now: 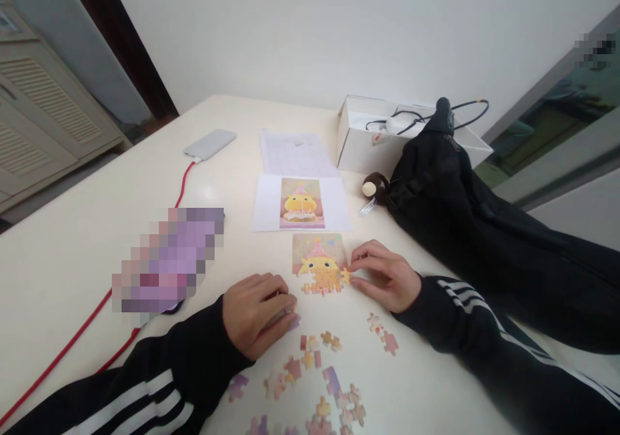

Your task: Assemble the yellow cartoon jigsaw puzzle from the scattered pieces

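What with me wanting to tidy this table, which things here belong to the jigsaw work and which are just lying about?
Jigsaw work:
- yellow piece in the right hand
- part-built puzzle
- loose pieces
- printed picture

Apparently just lying about:
- pixelated purple item
- grey slab, red cable
- black bag, brown charm
- white box
- rear sheet

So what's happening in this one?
Someone is working on a jigsaw puzzle at a pale table. The right hand holds a yellow puzzle piece in its fingers at the right edge of the partly built puzzle. The left hand rests nearby, with a purplish piece at its fingers. Loose pieces lie closer to the person, and a printed reference picture sits just beyond the puzzle.
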The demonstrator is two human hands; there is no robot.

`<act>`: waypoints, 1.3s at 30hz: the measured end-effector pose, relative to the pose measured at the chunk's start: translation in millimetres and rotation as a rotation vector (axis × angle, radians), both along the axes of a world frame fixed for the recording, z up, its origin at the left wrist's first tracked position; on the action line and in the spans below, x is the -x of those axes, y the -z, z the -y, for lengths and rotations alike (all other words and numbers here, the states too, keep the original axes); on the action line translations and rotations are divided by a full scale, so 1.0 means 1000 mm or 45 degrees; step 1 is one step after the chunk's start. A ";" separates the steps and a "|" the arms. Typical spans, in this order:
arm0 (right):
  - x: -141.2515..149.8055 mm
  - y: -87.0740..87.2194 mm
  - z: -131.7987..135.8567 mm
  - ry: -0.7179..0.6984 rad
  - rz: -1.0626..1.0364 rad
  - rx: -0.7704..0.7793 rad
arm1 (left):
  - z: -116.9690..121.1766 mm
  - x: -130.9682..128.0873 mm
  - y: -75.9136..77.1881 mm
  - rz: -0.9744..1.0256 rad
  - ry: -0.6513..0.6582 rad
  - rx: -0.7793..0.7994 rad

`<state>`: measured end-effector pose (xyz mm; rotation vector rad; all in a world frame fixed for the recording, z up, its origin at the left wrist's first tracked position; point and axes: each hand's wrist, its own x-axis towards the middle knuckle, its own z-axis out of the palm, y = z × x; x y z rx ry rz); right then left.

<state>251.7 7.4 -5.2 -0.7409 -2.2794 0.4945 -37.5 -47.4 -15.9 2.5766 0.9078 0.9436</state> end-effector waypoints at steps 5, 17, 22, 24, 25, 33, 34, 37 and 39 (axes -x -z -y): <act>0.009 0.000 0.003 0.017 0.003 -0.003 | 0.000 -0.001 0.000 0.011 -0.008 0.015; 0.006 0.004 0.003 -0.025 0.048 -0.055 | -0.001 -0.001 -0.001 -0.012 -0.014 0.011; 0.002 0.000 0.004 -0.005 -0.014 0.001 | -0.001 0.000 0.000 -0.004 -0.011 0.022; -0.001 -0.003 0.006 -0.012 -0.006 0.023 | -0.001 0.000 0.001 -0.005 -0.011 0.031; -0.003 -0.005 0.007 -0.026 0.004 0.044 | -0.001 0.000 0.001 -0.003 -0.011 0.033; -0.009 -0.012 0.005 -0.069 0.115 0.149 | -0.001 -0.001 0.001 0.006 -0.029 -0.012; -0.009 -0.011 0.004 -0.080 0.131 0.137 | -0.001 -0.001 0.001 0.008 -0.032 -0.014; -0.009 -0.008 0.002 -0.109 0.137 0.111 | -0.001 0.000 0.001 0.000 -0.031 -0.013; -0.009 -0.006 0.001 -0.126 0.131 0.105 | -0.001 0.000 0.001 -0.009 -0.025 -0.009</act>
